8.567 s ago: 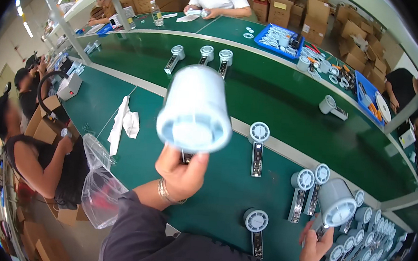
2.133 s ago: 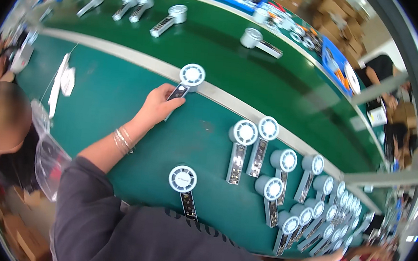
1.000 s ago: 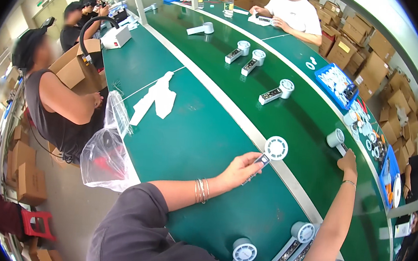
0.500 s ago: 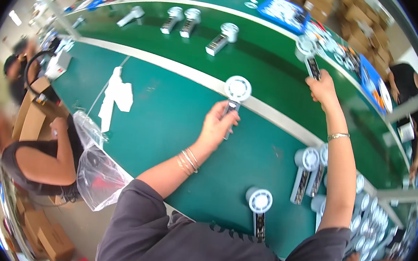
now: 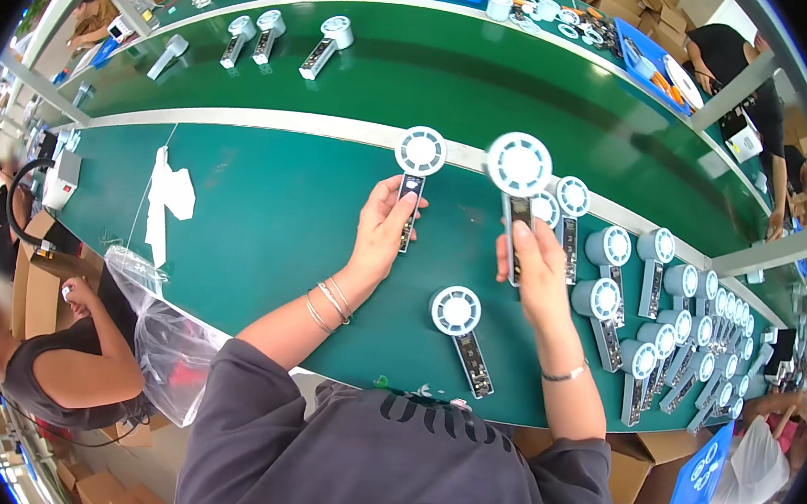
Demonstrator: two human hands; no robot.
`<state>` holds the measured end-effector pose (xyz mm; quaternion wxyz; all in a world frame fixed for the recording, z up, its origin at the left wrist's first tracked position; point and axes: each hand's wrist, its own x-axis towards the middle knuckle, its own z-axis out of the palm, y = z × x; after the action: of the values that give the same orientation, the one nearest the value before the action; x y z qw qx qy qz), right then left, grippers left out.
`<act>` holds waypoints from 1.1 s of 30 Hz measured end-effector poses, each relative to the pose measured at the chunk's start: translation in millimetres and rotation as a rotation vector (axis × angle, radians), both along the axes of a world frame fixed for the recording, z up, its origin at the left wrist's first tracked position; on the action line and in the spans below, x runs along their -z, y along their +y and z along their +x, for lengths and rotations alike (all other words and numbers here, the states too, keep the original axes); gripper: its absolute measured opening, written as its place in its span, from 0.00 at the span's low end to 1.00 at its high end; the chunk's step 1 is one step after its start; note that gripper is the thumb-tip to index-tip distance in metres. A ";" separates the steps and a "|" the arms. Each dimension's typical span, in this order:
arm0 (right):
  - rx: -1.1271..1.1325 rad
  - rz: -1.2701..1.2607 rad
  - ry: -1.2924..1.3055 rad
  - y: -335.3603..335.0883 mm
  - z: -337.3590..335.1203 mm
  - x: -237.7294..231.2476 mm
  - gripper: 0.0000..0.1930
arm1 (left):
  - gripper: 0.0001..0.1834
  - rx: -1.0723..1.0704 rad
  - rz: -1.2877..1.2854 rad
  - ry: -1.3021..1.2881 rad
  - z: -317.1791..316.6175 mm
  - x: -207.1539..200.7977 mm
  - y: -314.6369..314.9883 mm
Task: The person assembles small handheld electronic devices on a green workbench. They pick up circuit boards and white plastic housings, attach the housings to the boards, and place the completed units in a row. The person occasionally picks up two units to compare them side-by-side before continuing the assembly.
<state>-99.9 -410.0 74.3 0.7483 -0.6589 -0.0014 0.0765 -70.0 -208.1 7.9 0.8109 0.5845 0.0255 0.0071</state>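
My left hand is wrapped round the handle of a pale blue-grey handheld fan, its round vented head pointing away from me. Level with it, my right hand grips a second handheld fan by the handle, thumb on its front. Both handles show dark circuit parts along an uncovered face. Between my forearms another fan lies on the green table. Just beyond my right hand lie more fans, partly hidden by it.
Several fans stand in rows along the table's right side. Beyond a pale rail, several more lie on the green conveyor. A white cloth lies left, near a plastic bag and a seated person. A blue tray sits far right.
My right hand has come back from over the conveyor to the table, bringing its fan beside the left one. My left hand keeps its fan. The view has shifted to show more of the right side.
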 end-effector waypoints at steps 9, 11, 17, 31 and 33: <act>0.067 0.046 0.041 40.1 31.8 40.5 0.15 | 0.20 -0.153 -0.005 -0.050 2.0 0.9 9.6; 0.062 0.024 0.036 41.8 33.8 45.9 0.15 | 0.21 -0.170 0.004 -0.045 2.5 0.9 8.6; 0.064 0.039 0.042 40.5 38.3 57.8 0.15 | 0.20 -0.195 -0.020 -0.037 3.7 -2.8 5.2; 0.044 0.037 0.020 37.9 39.0 60.9 0.16 | 0.19 -0.228 -0.034 -0.023 5.0 -5.8 4.4; 0.045 0.032 0.018 38.2 39.5 63.1 0.16 | 0.19 -0.229 -0.032 -0.019 4.9 -5.5 4.6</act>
<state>-60.4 -371.9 11.2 0.7603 -0.6461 0.0191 0.0653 -65.1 -203.5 13.4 0.8144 0.5646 0.0844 0.1046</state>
